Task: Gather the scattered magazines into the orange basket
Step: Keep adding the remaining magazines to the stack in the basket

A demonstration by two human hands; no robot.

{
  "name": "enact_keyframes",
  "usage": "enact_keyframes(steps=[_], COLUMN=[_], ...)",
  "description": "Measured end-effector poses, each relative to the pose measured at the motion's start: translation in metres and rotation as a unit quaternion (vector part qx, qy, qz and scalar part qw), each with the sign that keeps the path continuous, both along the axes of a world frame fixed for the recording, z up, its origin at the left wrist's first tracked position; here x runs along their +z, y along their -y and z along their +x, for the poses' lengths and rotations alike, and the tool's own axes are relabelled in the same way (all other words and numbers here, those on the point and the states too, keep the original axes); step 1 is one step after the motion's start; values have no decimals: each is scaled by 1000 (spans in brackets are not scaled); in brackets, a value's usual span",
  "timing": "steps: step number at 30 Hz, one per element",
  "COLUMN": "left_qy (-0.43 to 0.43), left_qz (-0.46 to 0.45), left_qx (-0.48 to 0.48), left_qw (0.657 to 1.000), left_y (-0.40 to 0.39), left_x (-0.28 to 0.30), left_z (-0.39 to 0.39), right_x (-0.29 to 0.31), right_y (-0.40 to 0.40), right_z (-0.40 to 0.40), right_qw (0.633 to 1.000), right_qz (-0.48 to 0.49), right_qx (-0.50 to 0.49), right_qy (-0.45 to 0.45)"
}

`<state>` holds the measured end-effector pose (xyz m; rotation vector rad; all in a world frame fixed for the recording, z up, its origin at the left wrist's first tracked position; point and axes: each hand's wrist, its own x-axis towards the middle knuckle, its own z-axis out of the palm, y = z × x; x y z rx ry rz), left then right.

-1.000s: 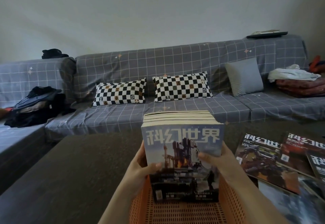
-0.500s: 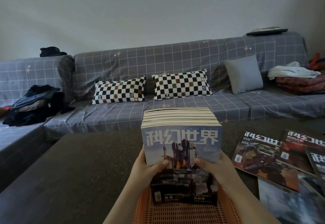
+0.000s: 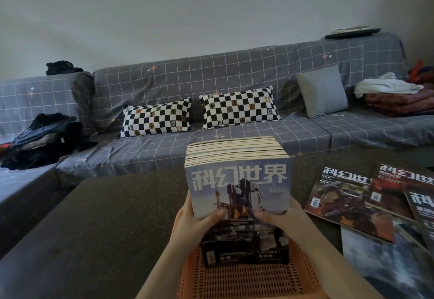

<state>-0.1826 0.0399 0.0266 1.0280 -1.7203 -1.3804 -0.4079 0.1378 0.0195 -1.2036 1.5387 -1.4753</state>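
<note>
A thick stack of magazines (image 3: pixel 239 181) stands upright inside the orange basket (image 3: pixel 246 282), its blue cover with large white characters facing me. My left hand (image 3: pixel 195 223) grips the stack's left edge, thumb on the cover. On the right edge sits my right hand (image 3: pixel 284 218), its thumb also pressed onto the cover. The stack's lower end rests in the basket. Several loose magazines (image 3: pixel 352 204) lie flat on the dark table to the right.
The basket sits on a dark table (image 3: pixel 105 216). Behind it runs a grey checked sofa (image 3: pixel 211 82) with two chequered cushions (image 3: pixel 237 107), a grey cushion (image 3: pixel 321 92), a black bag (image 3: pixel 44 139) at left and folded laundry (image 3: pixel 397 94) at right.
The stack has sunk slightly lower into the basket, and both hands have slid down its sides with their thumbs closer together on the cover.
</note>
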Motion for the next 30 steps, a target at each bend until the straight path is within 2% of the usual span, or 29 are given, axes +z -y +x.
enact_keyframes(steps=[5, 11, 15, 25, 30], left_qy=[0, 34, 25, 85, 123], left_qz=[32, 61, 72, -5, -36], left_qx=[8, 12, 10, 71, 135], left_qw=[999, 997, 997, 994, 983], left_y=[4, 10, 10, -16, -41], left_x=[2, 6, 5, 17, 18], left_z=[-2, -8, -8, -4, -1], right_x=[-9, -5, -3, 10, 16], right_y=[7, 14, 14, -1, -14], right_z=[-4, -2, 0, 8, 15], right_qw=[999, 996, 994, 989, 982], right_qz=[39, 73, 88, 71, 110], right_qx=[12, -33, -35, -65, -86], right_qy=[18, -34, -54, -114, -129])
